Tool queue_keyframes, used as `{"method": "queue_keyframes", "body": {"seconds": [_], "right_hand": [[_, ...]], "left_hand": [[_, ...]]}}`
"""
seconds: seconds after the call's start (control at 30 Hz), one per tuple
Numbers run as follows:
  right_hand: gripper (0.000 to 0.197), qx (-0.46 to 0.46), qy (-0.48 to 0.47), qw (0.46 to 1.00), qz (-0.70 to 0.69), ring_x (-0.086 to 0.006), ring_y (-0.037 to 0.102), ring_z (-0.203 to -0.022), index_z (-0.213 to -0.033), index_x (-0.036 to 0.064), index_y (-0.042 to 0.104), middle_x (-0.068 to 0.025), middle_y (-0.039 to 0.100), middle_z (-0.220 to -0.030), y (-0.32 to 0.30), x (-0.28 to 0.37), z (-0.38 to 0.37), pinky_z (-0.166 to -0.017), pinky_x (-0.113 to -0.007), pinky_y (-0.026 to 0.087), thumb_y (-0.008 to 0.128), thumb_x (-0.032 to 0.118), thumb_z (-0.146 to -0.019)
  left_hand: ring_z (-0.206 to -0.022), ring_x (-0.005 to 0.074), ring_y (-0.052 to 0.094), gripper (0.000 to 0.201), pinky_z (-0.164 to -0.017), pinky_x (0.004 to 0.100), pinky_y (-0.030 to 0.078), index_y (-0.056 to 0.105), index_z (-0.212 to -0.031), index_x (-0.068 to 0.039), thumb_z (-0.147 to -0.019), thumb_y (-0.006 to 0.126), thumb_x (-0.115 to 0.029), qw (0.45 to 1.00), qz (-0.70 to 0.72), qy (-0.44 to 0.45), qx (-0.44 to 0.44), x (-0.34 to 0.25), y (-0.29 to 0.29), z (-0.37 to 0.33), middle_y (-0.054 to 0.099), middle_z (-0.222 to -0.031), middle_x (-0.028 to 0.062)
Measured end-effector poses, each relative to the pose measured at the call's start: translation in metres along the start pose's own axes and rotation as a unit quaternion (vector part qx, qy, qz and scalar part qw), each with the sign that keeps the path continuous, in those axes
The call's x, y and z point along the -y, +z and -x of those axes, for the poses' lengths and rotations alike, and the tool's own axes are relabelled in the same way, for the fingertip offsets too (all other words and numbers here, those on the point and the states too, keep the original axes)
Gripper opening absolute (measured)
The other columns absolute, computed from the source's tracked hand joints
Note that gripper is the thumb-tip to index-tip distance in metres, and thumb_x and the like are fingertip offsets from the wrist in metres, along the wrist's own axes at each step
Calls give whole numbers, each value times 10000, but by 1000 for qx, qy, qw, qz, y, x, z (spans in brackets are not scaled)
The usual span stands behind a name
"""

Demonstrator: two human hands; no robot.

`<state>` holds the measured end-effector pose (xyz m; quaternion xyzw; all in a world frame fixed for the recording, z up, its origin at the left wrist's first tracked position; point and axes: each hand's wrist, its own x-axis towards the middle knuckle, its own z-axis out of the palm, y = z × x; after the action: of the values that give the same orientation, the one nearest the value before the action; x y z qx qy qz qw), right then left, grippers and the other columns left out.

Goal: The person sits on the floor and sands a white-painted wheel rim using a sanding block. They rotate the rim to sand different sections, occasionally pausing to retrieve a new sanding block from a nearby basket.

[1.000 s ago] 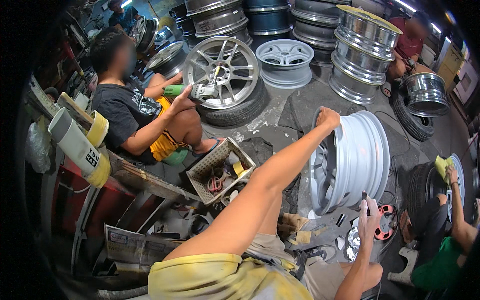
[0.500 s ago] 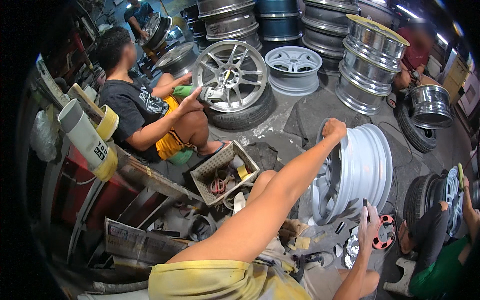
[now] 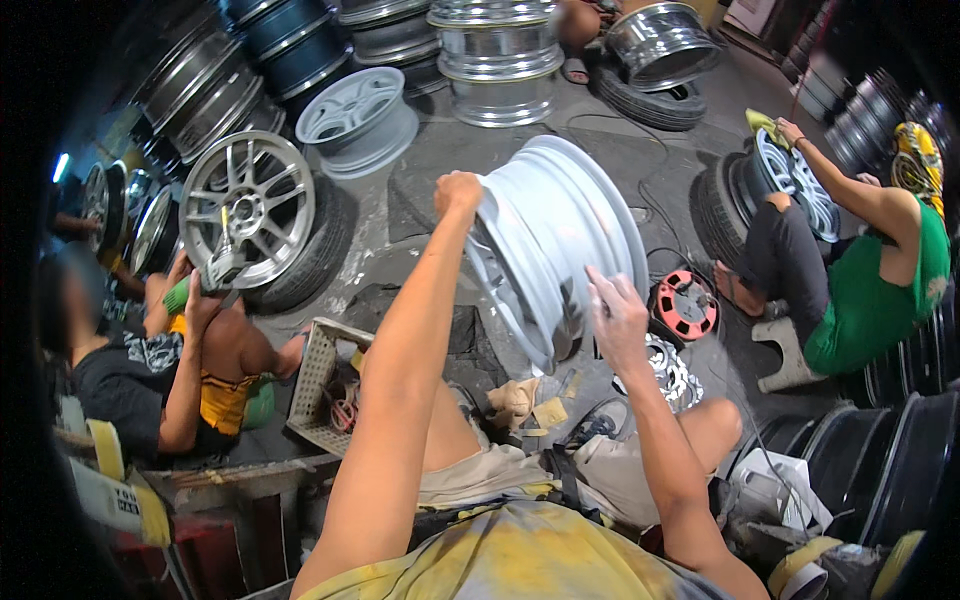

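A light grey wheel rim (image 3: 552, 225) stands on its edge in front of me, tilted, with pale patches on its barrel. My left hand (image 3: 459, 194) is closed over the upper left lip of the rim. My right hand (image 3: 618, 318), its fingers dusted white, is at the lower right of the barrel; I cannot tell if it touches. Its fingers are partly curled, and a small dark edge shows beneath them. What that piece is stays mostly hidden.
A red reel (image 3: 685, 305) and crumpled silvery material (image 3: 672, 372) lie beyond my right hand. A plastic basket (image 3: 318, 385) stands left. One person works with a power tool (image 3: 222, 268) at a spoked rim (image 3: 248, 208); another wipes a rim (image 3: 795, 180) at right. Cables cross the floor.
My view has swung right, so the scene sits further left. My right hand has risen from beside the rim's lower edge to its barrel. The left hand still grips the lip.
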<state>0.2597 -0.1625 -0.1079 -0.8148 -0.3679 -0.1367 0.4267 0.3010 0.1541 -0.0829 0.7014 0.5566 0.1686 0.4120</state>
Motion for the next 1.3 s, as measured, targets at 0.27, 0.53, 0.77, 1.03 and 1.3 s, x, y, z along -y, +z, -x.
{"method": "queue_keyframes", "body": {"seconds": [0.27, 0.53, 0.77, 1.03, 1.3], "right_hand": [[274, -52, -81, 990, 100, -294, 580, -765, -1182, 40, 705, -127, 567, -829, 40, 2, -40, -710, -405, 476, 652, 78, -916], [295, -30, -90, 985, 141, -317, 587, -826, -1205, 49, 685, -123, 587, -869, 46, -5, -56, -738, -422, 474, 628, 110, -922], [291, -35, -116, 974, 193, -274, 550, -1059, -1162, 136, 731, -44, 610, -895, 26, -13, -43, -923, -425, 416, 683, 164, -877], [201, -97, 99, 988, -72, -263, 585, -881, -1098, -78, 666, -131, 627, -918, 4, -3, -22, -806, -372, 456, 548, 48, -995], [302, -48, 135, 985, -101, -203, 523, -842, -1256, -52, 625, -112, 588, -962, -15, 28, 16, -781, -325, 426, 518, 80, -1006]], "left_hand": [[-1188, 390, 625, 447, -1008, 459, 491, 650, -1180, 55, -959, 444, -275, 1000, -3, 14, 7, 6, -2, 1, 638, -1259, 269], [-1156, 400, 638, 439, -984, 468, 506, 636, -1157, 48, -952, 480, -308, 999, -12, 31, 24, 6, -4, 4, 666, -1195, 267], [-1149, 416, 637, 412, -1001, 463, 500, 642, -1159, 58, -929, 529, -265, 995, -57, 72, 31, 11, -8, 15, 660, -1210, 264], [-1208, 439, 593, 451, -1038, 469, 471, 629, -1197, 72, -918, 529, -268, 989, -37, 114, 84, 18, -17, 15, 630, -1252, 294], [-1254, 423, 565, 511, -1065, 473, 446, 608, -1239, 91, -970, 481, -324, 968, -99, 177, 145, -9, 5, 0, 594, -1308, 305]]}}
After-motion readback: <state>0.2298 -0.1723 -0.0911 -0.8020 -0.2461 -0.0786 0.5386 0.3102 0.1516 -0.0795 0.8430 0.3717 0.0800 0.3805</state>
